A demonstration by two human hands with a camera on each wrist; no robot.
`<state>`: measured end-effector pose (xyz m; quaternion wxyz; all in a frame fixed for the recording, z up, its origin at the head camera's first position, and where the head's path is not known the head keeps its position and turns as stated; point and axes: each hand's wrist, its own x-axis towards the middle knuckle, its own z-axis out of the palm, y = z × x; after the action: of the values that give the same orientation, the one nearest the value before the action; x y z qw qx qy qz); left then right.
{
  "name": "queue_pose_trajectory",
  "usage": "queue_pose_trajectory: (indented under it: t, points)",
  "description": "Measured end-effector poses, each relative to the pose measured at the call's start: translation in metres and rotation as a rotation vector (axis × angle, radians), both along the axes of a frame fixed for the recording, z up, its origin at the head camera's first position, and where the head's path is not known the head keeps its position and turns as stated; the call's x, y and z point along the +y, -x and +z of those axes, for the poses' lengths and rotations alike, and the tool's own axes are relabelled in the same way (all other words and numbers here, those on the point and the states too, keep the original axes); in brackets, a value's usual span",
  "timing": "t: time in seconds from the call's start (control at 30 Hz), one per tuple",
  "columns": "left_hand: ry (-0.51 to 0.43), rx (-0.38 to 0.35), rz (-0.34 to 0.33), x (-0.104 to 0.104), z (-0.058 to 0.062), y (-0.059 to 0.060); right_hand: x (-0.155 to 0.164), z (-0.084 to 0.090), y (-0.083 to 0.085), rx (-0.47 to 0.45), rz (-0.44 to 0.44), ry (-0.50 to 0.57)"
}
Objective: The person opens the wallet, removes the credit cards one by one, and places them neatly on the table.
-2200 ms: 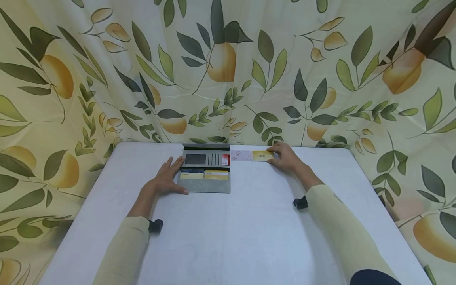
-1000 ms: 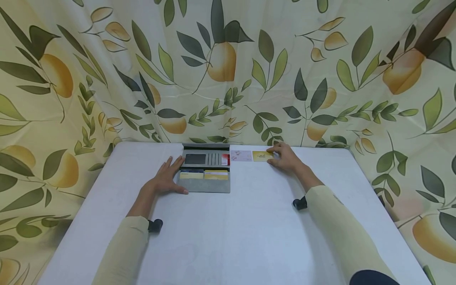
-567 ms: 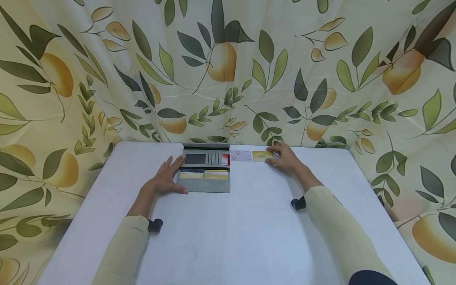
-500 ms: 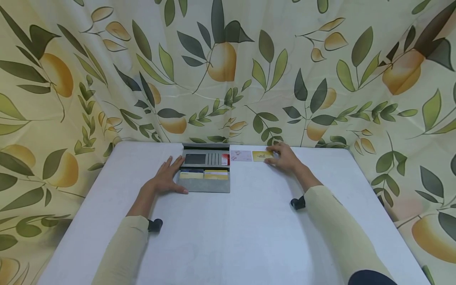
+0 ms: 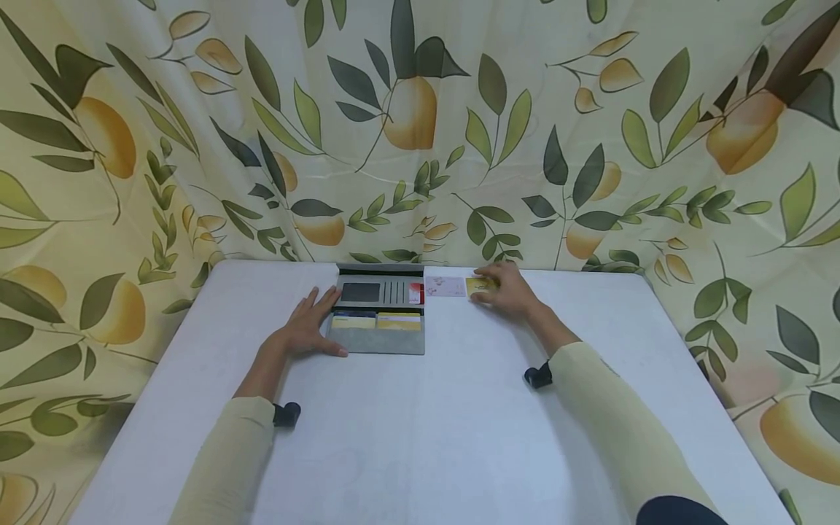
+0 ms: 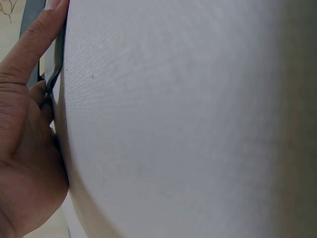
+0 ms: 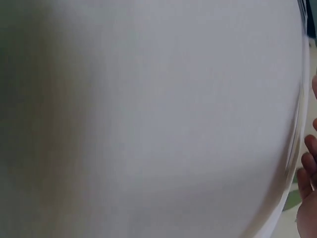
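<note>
right hand [image 5: 508,292] now nearer wallet [image 5: 377,343] with cards [image 5: 398,322]

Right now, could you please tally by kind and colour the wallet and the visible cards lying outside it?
Grey wallet: 1
Pale pink card: 1
Yellow card, partly covered by the right hand: 1
Total: 3
</note>
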<state>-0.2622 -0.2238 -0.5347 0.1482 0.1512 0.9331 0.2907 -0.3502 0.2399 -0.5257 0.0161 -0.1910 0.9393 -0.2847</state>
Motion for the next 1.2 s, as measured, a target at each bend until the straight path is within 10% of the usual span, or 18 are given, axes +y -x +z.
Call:
queue_pose_trajectory:
  t: [1.2]
  points:
    - [0.004,-0.008,0.006,-0.001,-0.001,-0.001,-0.084,0.0,-0.011,0.08,0.124,0.046]
